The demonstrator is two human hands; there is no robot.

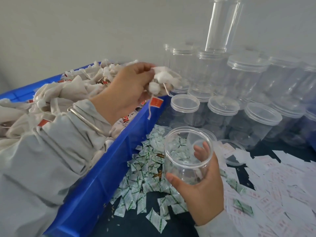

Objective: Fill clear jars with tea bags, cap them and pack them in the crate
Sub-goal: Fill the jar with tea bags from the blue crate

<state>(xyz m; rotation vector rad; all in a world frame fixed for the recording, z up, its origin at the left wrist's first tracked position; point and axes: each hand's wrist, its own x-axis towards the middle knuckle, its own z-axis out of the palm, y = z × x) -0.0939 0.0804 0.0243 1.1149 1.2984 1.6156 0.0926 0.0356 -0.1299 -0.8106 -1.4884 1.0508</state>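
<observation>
While the blue crate (106, 170) brims with tea bags at our left, our right hand (201, 190) wraps its fingers around an open clear jar (186, 156) above the table, and our left hand (126, 88) pinches a tea-bag clump (164, 81) over the crate's rim.

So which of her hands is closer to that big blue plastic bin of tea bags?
Left. The left hand hovers over the blue plastic bin, pinching a bunch of white tea bags. The right hand is off beside it, holding an open clear jar.
</observation>
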